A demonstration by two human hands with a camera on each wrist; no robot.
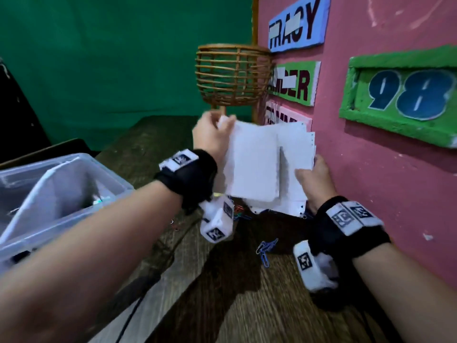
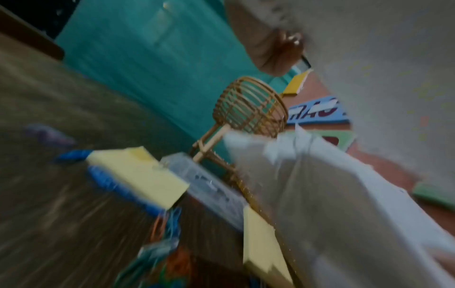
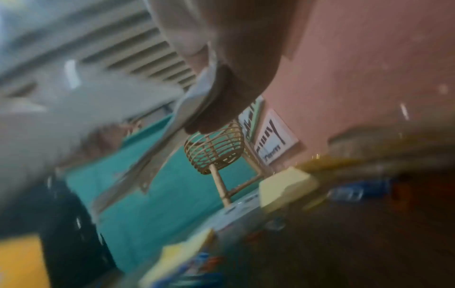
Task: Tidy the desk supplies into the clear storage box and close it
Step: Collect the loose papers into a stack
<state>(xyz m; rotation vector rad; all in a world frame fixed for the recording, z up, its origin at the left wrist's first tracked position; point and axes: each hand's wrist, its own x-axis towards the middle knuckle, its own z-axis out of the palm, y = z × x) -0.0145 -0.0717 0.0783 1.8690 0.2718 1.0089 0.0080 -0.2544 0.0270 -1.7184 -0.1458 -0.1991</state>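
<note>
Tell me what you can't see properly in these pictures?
- Head view: the papers held by both hands, left and right, hide part of the desk.
- Head view: the clear storage box is cut off by the left edge.
- Both wrist views: motion blur smears the yellow pads.

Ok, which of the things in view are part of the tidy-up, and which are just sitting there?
Job: white loose paper sheets held by left hand and right hand; clear plastic storage box; blue paper clips; yellow sticky-note pads.
Bystanders: round wicker basket stand; pink wall signs.

Left hand (image 1: 212, 137) raised, pinching, right hand (image 1: 314, 179) gripping lower
</note>
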